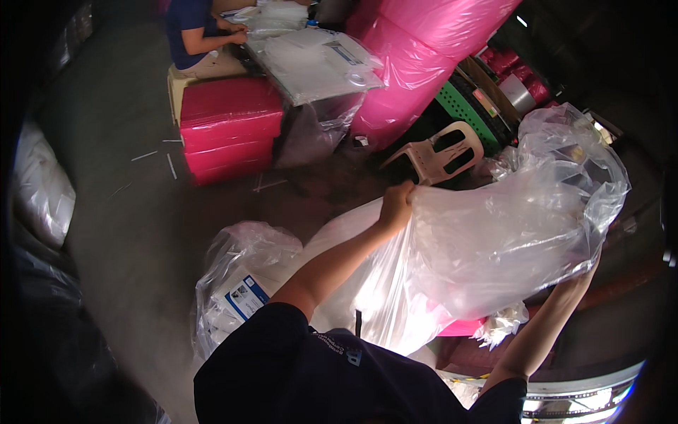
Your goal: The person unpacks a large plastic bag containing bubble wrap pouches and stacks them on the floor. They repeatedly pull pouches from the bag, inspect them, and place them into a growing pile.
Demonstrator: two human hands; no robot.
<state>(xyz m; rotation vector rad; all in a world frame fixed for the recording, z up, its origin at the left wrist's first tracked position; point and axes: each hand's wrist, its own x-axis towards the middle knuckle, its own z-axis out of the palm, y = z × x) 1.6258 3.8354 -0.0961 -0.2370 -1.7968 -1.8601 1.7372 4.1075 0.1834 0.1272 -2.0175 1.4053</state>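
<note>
A large clear plastic bag (494,233) is stretched out in front of me, bulging and crinkled. My left hand (395,205) pinches its upper left edge with the fingers closed on the film. My right hand (583,275) reaches up under the bag's right end and is mostly hidden behind the plastic; it seems to hold the bag there. Below my left arm sits another clear bag (240,283) stuffed with white packets, one with a blue and white label.
A stack of red blocks (229,127) stands on the floor ahead. A person in a blue top (194,32) sits at a table piled with clear bags (318,60). Pink plastic rolls (417,56), a green crate (462,106) and a beige plastic chair (441,152) lie to the right.
</note>
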